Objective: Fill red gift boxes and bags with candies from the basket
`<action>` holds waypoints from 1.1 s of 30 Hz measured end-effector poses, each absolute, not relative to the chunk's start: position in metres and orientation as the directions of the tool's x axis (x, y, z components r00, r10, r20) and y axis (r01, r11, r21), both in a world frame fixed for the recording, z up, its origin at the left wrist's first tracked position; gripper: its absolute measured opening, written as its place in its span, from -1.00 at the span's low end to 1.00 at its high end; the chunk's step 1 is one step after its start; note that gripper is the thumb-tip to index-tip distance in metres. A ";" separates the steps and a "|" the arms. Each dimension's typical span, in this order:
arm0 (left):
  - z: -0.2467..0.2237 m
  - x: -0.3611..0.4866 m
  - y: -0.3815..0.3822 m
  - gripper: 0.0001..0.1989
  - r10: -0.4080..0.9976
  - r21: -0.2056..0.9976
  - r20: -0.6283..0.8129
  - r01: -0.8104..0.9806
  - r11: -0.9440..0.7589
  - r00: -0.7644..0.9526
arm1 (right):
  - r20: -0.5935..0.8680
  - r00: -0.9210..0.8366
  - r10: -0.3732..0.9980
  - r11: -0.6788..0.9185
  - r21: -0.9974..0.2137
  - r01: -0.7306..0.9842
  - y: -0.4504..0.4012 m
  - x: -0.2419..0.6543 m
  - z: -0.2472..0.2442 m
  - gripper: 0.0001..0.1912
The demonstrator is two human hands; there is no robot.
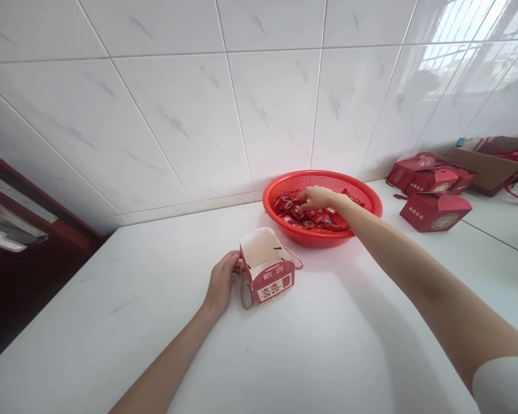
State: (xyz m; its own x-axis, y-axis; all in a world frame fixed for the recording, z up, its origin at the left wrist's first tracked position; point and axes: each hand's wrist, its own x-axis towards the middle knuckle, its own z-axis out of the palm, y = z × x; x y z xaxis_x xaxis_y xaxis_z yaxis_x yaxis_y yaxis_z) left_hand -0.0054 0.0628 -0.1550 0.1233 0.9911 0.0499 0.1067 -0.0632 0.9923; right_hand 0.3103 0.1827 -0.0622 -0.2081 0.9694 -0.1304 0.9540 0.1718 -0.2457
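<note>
A small red and white box with rope handles stands open-topped on the white table. At its left side my left hand is closed on the box's edge, fingertips partly hidden behind it. My right hand reaches into a red plastic basket behind and to the right of the box. Its fingers are bent down onto red wrapped packets; whether it grips one is unclear.
Several closed red boxes sit at the right near the tiled wall. Beyond them is a brown open carton with red items. The white table ends at the left, beside a dark red piece of furniture.
</note>
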 end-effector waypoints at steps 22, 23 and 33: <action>-0.162 -0.008 0.064 -0.67 0.989 0.990 0.043 0.124 -0.061 0.145 | 0.136 -0.045 0.990 0.107 -0.496 0.862 0.175 0.314 -0.065 -0.58; -0.163 -0.008 0.064 -0.67 0.988 0.990 0.045 0.127 -0.064 0.145 | 0.138 -0.047 0.989 0.110 -0.490 0.865 0.175 0.314 -0.065 -0.59; -0.163 -0.008 0.063 -0.65 0.987 0.985 0.067 0.151 -0.089 0.143 | 0.182 -0.076 0.980 0.150 -0.438 0.887 0.176 0.314 -0.066 -0.58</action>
